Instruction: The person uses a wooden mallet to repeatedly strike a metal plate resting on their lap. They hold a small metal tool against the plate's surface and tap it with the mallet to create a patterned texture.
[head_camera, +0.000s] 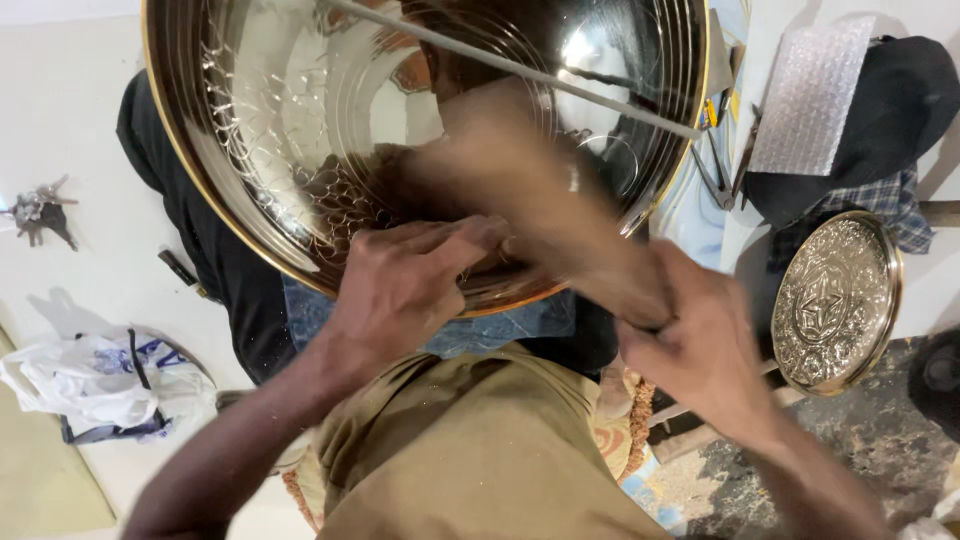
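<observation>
left hand steadies the big engraved brass bowl while the right swings a blurred wooden tool at it

the brass bowl (300, 130) rests tilted on the lap, mouth up. the left hand (405, 285) presses flat on its near rim, grip released. the right hand (700, 340) is clenched round the wooden tool (540, 200), whose long axis runs up-left from that grip into the bowl.

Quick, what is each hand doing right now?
Left hand: fingers pressed on the large metal bowl.
Right hand: closed around a blurred wooden tool.
</observation>
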